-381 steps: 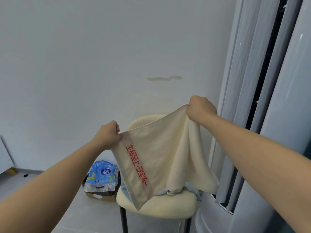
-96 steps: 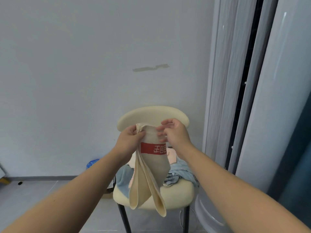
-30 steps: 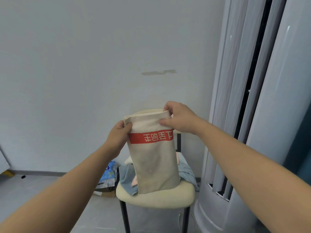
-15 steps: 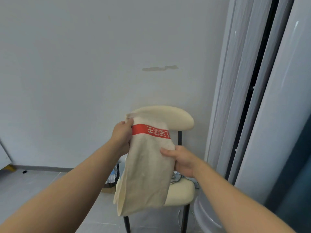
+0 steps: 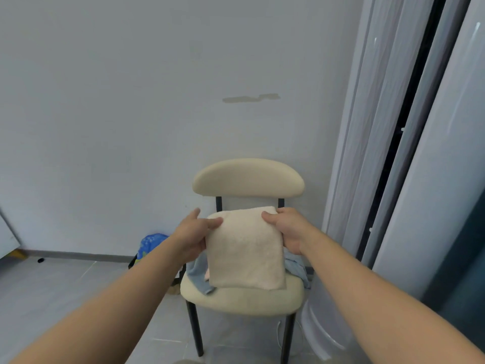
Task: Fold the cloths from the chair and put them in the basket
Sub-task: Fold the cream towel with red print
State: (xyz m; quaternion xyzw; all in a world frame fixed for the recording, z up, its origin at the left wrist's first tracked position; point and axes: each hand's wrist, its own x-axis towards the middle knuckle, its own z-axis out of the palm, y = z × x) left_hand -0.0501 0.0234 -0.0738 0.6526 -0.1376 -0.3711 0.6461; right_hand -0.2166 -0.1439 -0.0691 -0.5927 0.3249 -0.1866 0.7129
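Observation:
I hold a cream cloth (image 5: 245, 250), folded into a small rectangle, in the air in front of the chair (image 5: 248, 177). My left hand (image 5: 191, 236) pinches its upper left corner, thumb on the front. My right hand (image 5: 287, 228) grips its upper right edge. Behind the folded cloth, a light blue cloth (image 5: 295, 266) and a bit of a pink one (image 5: 207, 274) lie crumpled on the cream chair seat. No basket is in view.
The chair stands on black legs against a pale wall. A tall white column unit (image 5: 409, 179) stands close on its right. A blue packet (image 5: 151, 244) lies on the grey tiled floor left of the chair.
The cloth has been folded up once more into a short rectangle; its red band is now hidden. My right hand moved from mid cloth up to the top right edge.

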